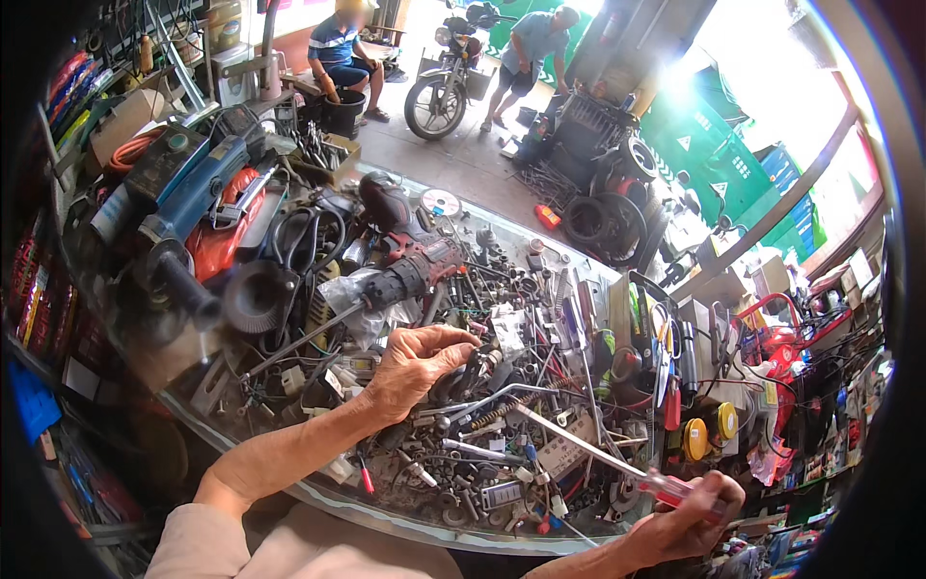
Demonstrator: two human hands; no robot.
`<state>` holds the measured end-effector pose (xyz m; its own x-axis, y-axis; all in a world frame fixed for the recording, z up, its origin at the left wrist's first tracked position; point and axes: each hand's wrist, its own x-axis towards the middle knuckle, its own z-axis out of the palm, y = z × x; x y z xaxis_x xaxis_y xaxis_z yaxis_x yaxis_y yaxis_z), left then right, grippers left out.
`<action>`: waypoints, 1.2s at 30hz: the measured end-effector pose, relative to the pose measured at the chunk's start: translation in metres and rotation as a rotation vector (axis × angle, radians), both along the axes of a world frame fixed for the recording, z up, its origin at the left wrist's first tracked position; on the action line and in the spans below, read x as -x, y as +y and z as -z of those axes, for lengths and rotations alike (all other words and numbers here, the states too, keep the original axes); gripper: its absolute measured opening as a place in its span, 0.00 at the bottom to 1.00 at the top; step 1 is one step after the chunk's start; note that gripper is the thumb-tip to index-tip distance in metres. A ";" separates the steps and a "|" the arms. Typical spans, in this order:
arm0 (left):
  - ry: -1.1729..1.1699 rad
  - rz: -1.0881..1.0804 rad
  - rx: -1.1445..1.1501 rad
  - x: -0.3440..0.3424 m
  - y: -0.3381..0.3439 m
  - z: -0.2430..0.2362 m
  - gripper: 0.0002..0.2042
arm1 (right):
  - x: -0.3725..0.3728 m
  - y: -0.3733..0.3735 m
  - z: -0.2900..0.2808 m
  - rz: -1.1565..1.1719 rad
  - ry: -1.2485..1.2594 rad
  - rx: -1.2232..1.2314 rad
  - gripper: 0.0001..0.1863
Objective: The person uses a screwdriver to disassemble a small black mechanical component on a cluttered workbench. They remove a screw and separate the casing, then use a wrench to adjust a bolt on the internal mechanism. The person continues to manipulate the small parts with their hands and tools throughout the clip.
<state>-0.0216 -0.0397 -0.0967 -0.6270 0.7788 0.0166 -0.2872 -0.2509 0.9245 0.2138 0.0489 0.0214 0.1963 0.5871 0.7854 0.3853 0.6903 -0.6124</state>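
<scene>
My left hand (422, 369) is over the middle of the cluttered bench, thumb and fingertips pinched together. A small dark piece shows at the fingertips, too small to name. In my right hand (696, 521), at the bench's near right edge, is a screwdriver (666, 487) with a red, clear handle. Its long metal shaft points up and left across loose hardware, the tip close to a long coil spring (502, 409). Beyond my left hand lies a red and black cordless drill (415, 265) with a long bit. Bolts, sockets and small fittings surround both hands.
Power tools and a blue metal case (198, 183) crowd the bench's left side. Scissors (662, 338) and yellow round tins (695, 439) stand at the right. Behind the bench are a motorcycle (442, 92), tires (606, 224), a seated person (338, 63) and a bending person (531, 53).
</scene>
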 end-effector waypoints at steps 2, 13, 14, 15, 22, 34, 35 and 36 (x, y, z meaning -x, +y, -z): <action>-0.005 0.005 0.001 0.001 0.000 0.001 0.08 | 0.007 0.008 0.006 0.067 0.107 -0.066 0.15; -0.017 0.012 -0.023 0.000 0.001 0.000 0.08 | 0.034 0.016 0.040 -0.017 0.179 0.090 0.17; -0.021 0.016 -0.026 0.000 0.001 -0.001 0.08 | 0.037 0.015 0.039 -0.029 0.198 0.093 0.17; -0.025 0.018 -0.029 0.000 0.001 -0.001 0.08 | 0.040 0.014 0.038 -0.042 0.217 0.094 0.17; -0.018 0.003 -0.008 0.000 0.000 -0.001 0.08 | 0.033 0.020 0.045 -0.047 0.255 0.093 0.16; -0.009 -0.001 0.012 -0.001 0.000 -0.003 0.07 | 0.036 0.019 0.051 -0.072 0.223 0.112 0.15; -0.004 -0.002 0.018 -0.001 0.000 -0.003 0.07 | 0.035 0.019 0.051 -0.071 0.216 0.114 0.15; 0.002 -0.002 0.024 -0.001 0.000 -0.003 0.07 | 0.035 0.019 0.052 -0.070 0.209 0.116 0.15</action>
